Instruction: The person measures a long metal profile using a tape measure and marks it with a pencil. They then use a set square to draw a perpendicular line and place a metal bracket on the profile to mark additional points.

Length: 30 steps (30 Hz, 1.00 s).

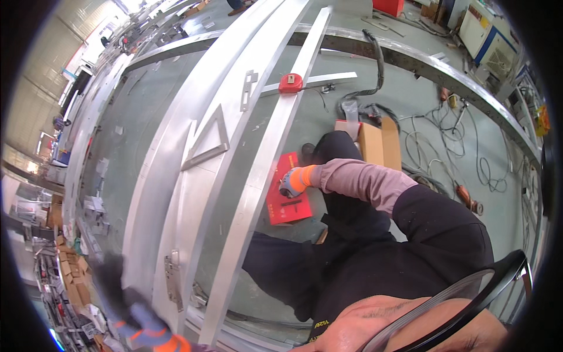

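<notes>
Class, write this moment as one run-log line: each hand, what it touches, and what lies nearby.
left hand: gloved, blurred, low by metal frame | right hand: gloved, on red box | nearby: red tape measure, cardboard box

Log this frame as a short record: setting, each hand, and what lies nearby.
setting: workshop floor with long curved metal frames
right hand: gloved, resting on a flat red box on the floor
left hand: gloved, blurred, low at the left over a frame; whether it holds anything cannot be told
on the frames: red tape measure, metal triangle
nearby: cardboard box, loose cables
</notes>
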Each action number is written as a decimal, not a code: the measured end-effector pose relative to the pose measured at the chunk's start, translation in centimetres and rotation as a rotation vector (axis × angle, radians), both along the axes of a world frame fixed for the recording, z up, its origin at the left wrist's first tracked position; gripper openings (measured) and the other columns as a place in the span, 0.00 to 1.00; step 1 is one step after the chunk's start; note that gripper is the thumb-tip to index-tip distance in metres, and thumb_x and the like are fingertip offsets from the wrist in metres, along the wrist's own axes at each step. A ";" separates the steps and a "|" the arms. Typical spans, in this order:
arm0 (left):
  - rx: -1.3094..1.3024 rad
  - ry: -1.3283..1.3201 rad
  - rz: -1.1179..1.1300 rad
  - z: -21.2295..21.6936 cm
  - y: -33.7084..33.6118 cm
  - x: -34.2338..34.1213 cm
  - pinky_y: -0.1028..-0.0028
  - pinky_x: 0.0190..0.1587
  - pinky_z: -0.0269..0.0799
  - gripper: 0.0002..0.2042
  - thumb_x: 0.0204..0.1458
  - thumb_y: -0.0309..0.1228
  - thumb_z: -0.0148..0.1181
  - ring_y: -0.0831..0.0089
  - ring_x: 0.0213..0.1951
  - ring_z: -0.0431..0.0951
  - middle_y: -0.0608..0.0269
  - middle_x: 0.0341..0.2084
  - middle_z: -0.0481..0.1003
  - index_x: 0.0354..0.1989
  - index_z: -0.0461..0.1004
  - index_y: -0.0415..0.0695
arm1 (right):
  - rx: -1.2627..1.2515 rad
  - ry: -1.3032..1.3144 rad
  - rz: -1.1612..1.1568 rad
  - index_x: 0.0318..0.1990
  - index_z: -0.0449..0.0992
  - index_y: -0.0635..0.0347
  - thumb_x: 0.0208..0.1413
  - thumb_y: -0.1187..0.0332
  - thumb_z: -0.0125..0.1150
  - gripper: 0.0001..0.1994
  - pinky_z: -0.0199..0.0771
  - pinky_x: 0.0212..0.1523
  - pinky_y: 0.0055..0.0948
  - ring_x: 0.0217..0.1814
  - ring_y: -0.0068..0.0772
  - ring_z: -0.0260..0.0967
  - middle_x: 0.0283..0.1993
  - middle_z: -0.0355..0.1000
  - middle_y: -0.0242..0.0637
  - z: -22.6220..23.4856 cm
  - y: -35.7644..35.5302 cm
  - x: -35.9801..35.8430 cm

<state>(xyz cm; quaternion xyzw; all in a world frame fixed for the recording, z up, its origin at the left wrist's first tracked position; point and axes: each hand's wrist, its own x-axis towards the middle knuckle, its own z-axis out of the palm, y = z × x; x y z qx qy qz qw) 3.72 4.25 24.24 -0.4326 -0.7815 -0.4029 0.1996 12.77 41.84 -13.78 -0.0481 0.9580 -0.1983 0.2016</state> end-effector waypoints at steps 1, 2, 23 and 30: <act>0.027 -0.045 0.023 2.0 -1.3 -1.4 0.57 0.64 0.65 0.34 0.64 0.49 0.41 0.52 0.61 0.71 0.43 0.61 0.68 0.67 0.58 0.30 | 0.004 -0.023 -0.013 0.47 0.78 0.50 0.52 0.58 0.62 0.16 0.74 0.47 0.47 0.48 0.49 0.75 0.41 0.79 0.41 0.5 0.0 0.3; 0.045 -0.018 0.041 4.1 -2.3 -1.6 0.57 0.64 0.65 0.34 0.63 0.48 0.42 0.52 0.61 0.71 0.43 0.60 0.68 0.67 0.58 0.30 | 0.002 -0.040 -0.010 0.46 0.78 0.49 0.52 0.58 0.62 0.15 0.74 0.47 0.47 0.48 0.49 0.75 0.41 0.79 0.41 0.8 -0.5 0.2; 0.102 0.136 -0.152 2.0 1.5 -2.0 0.59 0.63 0.66 0.30 0.53 0.37 0.56 0.53 0.60 0.72 0.43 0.58 0.71 0.63 0.65 0.33 | 0.046 -0.155 0.015 0.54 0.77 0.40 0.56 0.58 0.61 0.17 0.75 0.52 0.40 0.53 0.40 0.77 0.50 0.79 0.35 0.5 -4.5 3.6; 0.100 0.139 -0.161 3.2 1.5 -2.5 0.60 0.63 0.67 0.29 0.49 0.33 0.60 0.54 0.60 0.73 0.44 0.57 0.72 0.61 0.67 0.34 | -0.073 0.074 0.036 0.46 0.77 0.48 0.54 0.57 0.60 0.14 0.76 0.38 0.48 0.43 0.53 0.77 0.39 0.79 0.44 -0.9 -3.4 2.8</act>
